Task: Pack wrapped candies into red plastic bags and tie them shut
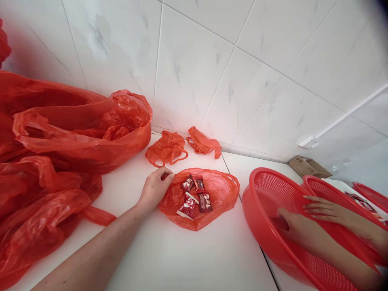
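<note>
**Red plastic bag [195,224] gaping beside a mesh basket [254,226]**

Against the tiled wall [194,72], bulky red bags [121,151] are slumping left of the open one, apparently leaving its mouth unobstructed. The basket is standing just to its right, within easy reach. On the white table [188,258], the left hand [154,188] is pinching the open bag's left edge, fingers nearly closed, probably steadying the thin film and holding its mouth spread. The right hand [289,226] is dipping into the basket, fingers curling; blur is hiding whether they are gripping something dark red. A co-worker's hand [329,210] is reaching alongside, fingers extended. Four wrapped snack packets [205,202] are lying inside the open bag, the sagging film likely gathering them centrally.
</note>
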Demonstrator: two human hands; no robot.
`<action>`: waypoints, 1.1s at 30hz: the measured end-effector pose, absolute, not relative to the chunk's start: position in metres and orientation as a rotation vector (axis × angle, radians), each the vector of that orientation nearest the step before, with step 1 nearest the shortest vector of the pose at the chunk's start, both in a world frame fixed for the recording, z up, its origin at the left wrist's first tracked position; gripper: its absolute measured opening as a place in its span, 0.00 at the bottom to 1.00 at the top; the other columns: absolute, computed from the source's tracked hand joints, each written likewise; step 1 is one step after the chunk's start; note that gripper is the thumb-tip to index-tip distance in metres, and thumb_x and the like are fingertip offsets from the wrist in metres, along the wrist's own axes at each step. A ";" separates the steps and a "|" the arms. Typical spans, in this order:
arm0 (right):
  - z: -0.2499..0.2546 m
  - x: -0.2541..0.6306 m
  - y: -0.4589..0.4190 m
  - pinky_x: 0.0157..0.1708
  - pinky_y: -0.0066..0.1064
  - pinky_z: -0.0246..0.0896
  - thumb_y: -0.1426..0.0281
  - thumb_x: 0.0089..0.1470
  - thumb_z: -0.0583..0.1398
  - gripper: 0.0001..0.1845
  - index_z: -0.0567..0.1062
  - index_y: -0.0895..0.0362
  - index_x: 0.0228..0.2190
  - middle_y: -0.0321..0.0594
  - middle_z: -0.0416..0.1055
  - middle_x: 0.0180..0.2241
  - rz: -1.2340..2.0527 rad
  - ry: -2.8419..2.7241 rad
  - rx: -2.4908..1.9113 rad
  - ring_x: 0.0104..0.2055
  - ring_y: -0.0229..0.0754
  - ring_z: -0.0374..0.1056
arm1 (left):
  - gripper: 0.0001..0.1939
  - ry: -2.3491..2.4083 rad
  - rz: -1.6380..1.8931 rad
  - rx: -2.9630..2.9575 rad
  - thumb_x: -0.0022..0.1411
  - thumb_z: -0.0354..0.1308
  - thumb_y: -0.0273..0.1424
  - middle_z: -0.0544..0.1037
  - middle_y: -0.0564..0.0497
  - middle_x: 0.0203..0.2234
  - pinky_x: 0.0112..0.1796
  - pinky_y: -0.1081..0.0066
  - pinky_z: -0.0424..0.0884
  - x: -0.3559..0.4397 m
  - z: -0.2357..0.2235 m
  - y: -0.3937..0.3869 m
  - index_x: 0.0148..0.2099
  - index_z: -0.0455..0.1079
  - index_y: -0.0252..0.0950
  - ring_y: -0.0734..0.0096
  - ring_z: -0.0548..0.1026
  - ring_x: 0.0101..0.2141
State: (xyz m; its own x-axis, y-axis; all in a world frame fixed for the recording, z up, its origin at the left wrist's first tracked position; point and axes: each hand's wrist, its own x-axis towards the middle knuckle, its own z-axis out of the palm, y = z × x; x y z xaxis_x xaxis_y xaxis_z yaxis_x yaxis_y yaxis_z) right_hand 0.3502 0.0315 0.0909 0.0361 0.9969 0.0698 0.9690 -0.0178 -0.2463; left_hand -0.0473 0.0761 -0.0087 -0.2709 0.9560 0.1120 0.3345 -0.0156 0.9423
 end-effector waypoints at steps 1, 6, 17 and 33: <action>0.099 0.346 0.034 0.21 0.36 0.51 0.68 0.47 0.58 0.08 0.64 0.46 0.21 0.38 0.69 0.21 0.133 -2.096 -2.088 0.22 0.46 0.67 | 0.10 1.651 1.298 1.357 0.55 0.52 0.38 0.76 0.54 0.27 0.32 0.71 0.65 -0.047 -0.008 0.076 0.30 0.69 0.38 0.68 0.72 0.29; 0.142 0.287 0.039 0.23 0.34 0.57 0.60 0.50 0.58 0.09 0.62 0.47 0.27 0.34 0.68 0.22 0.019 -2.092 -2.078 0.24 0.44 0.66 | 0.10 1.644 1.310 1.363 0.55 0.52 0.38 0.76 0.54 0.27 0.32 0.70 0.65 -0.048 -0.007 0.075 0.29 0.68 0.38 0.67 0.72 0.29; 0.136 0.206 0.083 0.29 0.34 0.60 0.52 0.55 0.54 0.20 0.70 0.53 0.41 0.41 0.71 0.37 -0.001 -2.418 -1.753 0.35 0.46 0.68 | 0.09 1.559 1.396 1.339 0.55 0.53 0.37 0.75 0.54 0.26 0.32 0.71 0.64 -0.049 -0.013 0.075 0.29 0.68 0.38 0.69 0.71 0.29; 0.113 0.224 0.098 0.23 0.29 0.53 0.57 0.52 0.56 0.17 0.62 0.54 0.19 0.32 0.63 0.20 0.291 -1.990 -1.675 0.23 0.38 0.59 | 0.08 1.352 1.589 1.213 0.51 0.57 0.34 0.75 0.52 0.27 0.35 0.68 0.68 -0.049 0.004 0.074 0.33 0.70 0.36 0.68 0.73 0.30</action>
